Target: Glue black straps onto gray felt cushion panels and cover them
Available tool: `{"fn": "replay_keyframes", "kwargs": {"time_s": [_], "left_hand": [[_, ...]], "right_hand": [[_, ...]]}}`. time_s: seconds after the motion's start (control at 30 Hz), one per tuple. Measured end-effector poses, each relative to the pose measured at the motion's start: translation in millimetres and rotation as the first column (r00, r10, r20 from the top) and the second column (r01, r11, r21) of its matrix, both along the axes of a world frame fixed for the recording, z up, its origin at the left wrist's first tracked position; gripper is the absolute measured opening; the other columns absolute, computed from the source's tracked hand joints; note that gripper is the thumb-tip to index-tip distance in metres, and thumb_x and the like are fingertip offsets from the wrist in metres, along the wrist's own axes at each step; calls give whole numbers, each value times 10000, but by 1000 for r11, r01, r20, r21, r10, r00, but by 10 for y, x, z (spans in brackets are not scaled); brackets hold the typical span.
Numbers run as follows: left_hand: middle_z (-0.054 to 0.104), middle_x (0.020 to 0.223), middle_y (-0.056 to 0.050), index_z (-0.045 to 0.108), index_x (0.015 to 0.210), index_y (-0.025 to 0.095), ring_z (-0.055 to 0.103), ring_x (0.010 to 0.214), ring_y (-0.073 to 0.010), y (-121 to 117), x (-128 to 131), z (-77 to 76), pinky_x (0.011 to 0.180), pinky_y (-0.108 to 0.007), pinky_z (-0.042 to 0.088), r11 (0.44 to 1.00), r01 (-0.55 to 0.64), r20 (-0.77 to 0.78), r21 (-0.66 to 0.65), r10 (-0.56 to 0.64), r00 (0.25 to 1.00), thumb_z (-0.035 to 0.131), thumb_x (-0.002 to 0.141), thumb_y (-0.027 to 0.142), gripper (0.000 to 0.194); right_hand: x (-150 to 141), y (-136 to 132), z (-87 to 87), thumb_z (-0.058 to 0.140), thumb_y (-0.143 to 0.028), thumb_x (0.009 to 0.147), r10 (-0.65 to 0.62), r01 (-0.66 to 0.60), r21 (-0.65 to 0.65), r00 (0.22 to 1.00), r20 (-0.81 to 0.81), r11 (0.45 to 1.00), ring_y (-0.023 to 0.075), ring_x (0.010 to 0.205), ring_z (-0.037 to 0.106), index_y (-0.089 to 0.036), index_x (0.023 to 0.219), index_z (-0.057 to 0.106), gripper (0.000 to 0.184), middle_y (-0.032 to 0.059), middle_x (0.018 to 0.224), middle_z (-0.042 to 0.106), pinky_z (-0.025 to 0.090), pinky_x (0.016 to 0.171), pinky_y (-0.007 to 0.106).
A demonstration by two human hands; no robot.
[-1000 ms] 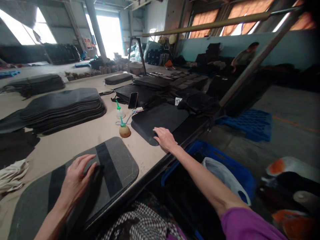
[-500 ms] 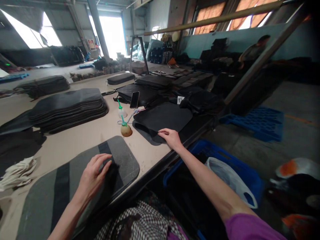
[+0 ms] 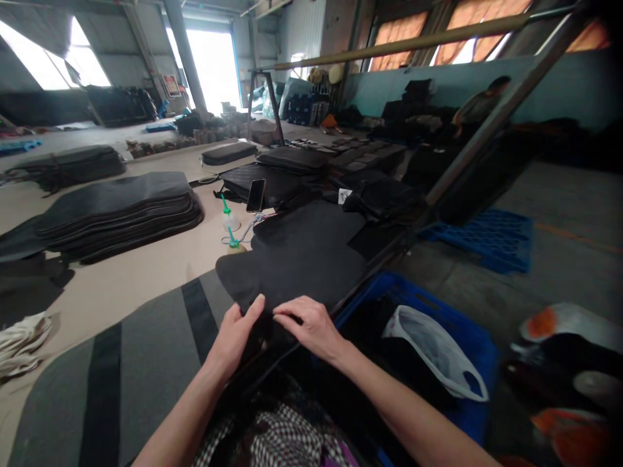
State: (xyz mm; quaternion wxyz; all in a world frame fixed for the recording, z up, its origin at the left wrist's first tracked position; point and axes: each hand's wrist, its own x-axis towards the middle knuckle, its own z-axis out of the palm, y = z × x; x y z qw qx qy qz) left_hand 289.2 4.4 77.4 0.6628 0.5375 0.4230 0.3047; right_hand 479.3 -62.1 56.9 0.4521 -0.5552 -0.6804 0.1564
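Note:
A thin black sheet (image 3: 292,275) with rounded corners is held by its near edge in front of me. My left hand (image 3: 236,337) closes on that edge with the thumb on top. My right hand (image 3: 311,327) pinches the same edge close beside it. Under the left forearm lies a grey panel (image 3: 150,353) with two black stripes, its right end partly covered by the sheet. Behind is another black sheet (image 3: 316,220) on the table. Two squeeze bottles with green nozzles stand past the held sheet: a clear one (image 3: 232,222) and a yellowish one (image 3: 236,248), partly hidden.
A thick stack of black sheets (image 3: 121,217) lies at the left, with a pale cloth (image 3: 22,344) nearer. A phone (image 3: 256,195) leans on a black bundle. Right of the table are a blue crate (image 3: 452,318) with a plastic bag (image 3: 433,350) and a blue pallet (image 3: 491,240).
My right hand has drawn a black sheet from the pile toward me, over the grey panel's right end. My left hand has moved right from above the panel and taken hold of the sheet's edge.

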Motion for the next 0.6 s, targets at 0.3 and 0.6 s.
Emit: {"fn": "replay_keyframes", "kwargs": {"time_s": [0.3,0.6], "left_hand": [[713,1306,-112,671,1294,163,659,1214,-313,13,-305,-313,1048,-434,520,984,-113,-122,141,131,984,735,827,563,618],[675,1367,-113,597,1369,183,642,1241,-291,-44,-419,-284,1059,-419,508,976,-95,-84,196,113,990,673,891,502,580]], "right_hand": [[1525,312,-289,528,-336,970,-636,726,-187,676,372,662,381,1438,409,-72,1403,542,508,260,1536,444,352,1155,559],[2291,429,-479,772,-532,738,-615,759,-342,651,445,555,289,921,685,-218,1045,723,442,102,977,727,516,804,379]]}}
